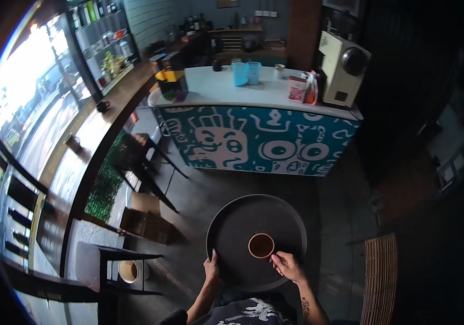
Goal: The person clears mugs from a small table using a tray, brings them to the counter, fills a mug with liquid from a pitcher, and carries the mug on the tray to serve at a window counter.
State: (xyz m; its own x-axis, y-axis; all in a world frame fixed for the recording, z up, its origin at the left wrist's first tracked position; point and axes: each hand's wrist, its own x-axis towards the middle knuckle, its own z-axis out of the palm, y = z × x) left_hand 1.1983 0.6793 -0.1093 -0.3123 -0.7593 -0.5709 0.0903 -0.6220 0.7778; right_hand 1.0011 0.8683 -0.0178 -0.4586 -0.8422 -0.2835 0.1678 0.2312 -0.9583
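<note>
A round dark tray [237, 216] is held level in front of my body. My left hand [211, 267] grips its left rim, with the thumb on the upper side and the other fingers hidden below. On the tray, right of its middle, stands a cup [261, 246] with a light brown rim and a dark inside. The fingers of my right hand [287, 266] are closed at the cup's lower right side, where its handle seems to be. Whether the cup holds a drink I cannot tell.
Ahead is a counter [215, 92] with a painted front, carrying blue pitchers [240, 74], a red-and-white packet [297, 89] and a cream machine [345, 67]. Left are a window bar [88, 130], stools [88, 265], a cardboard box [145, 223] and a bucket [129, 271]. A slatted bamboo piece [380, 279] is at right.
</note>
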